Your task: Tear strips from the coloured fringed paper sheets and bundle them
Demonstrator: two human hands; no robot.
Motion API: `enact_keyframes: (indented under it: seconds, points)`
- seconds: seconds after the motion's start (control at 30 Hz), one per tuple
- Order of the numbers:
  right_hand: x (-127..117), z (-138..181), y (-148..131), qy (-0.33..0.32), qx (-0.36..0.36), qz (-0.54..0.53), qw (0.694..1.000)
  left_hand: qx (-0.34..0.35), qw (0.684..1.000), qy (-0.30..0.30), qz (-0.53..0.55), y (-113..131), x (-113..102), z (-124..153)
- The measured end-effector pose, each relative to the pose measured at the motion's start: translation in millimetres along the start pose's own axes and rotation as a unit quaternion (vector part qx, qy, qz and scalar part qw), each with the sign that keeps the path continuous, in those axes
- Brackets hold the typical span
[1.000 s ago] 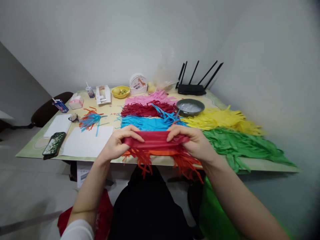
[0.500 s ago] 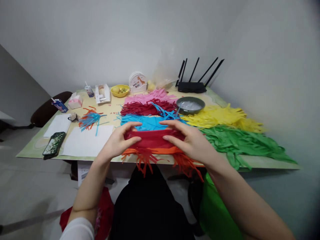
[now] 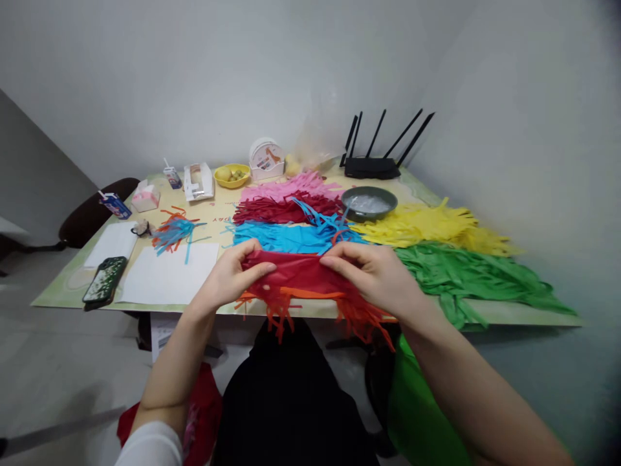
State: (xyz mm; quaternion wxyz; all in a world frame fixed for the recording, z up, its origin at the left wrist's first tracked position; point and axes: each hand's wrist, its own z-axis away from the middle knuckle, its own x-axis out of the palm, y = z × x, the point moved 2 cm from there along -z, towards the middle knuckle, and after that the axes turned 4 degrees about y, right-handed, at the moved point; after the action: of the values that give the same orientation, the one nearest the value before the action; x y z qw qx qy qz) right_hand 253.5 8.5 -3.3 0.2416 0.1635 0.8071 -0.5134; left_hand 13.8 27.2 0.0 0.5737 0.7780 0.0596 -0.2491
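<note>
L hand (image 3: pixel 233 273) & R hand (image 3: pixel 378 275) are pinching the red sheet (image 3: pixel 299 270), each grip closed near its top edge, so light, even tension is prob. avoiding tears.

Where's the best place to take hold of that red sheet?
Probably the uncut upper band of the red sheet, one hand near each end, coming in from the left and right: this part looks broad and whole, while loose strips hang below it. The left hand and right hand hold it about there.
</note>
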Motion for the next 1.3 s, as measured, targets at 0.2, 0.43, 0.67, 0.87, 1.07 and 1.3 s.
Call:
enact_keyframes:
  seconds: [0.2,0.43,0.67,0.87,1.07,1.3]
  points:
    - [8.4,-1.3,1.7,-0.041,0.034,-0.071,0.996,-0.023,0.998,-0.011,0.054,0.0,0.4,3.0]
    - [18.9,6.2,7.2,0.018,0.032,-0.225,0.974,-0.088,0.972,0.010,0.216,-14.6,7.8,6.4]
    - [18.6,11.4,12.6,0.021,-0.029,-0.261,0.965,-0.014,0.968,0.004,0.250,-14.3,11.0,10.0]
    - [15.0,14.0,2.2,0.064,-0.080,-0.087,0.991,0.032,0.998,0.059,0.012,-5.6,10.9,9.4]
    - [18.1,14.1,1.9,0.086,-0.064,0.020,0.994,0.067,0.994,0.023,-0.078,-7.0,18.1,9.5]
    - [19.9,17.9,12.9,0.053,0.048,-0.150,0.986,-0.065,0.985,0.008,0.160,-10.0,20.4,11.5]
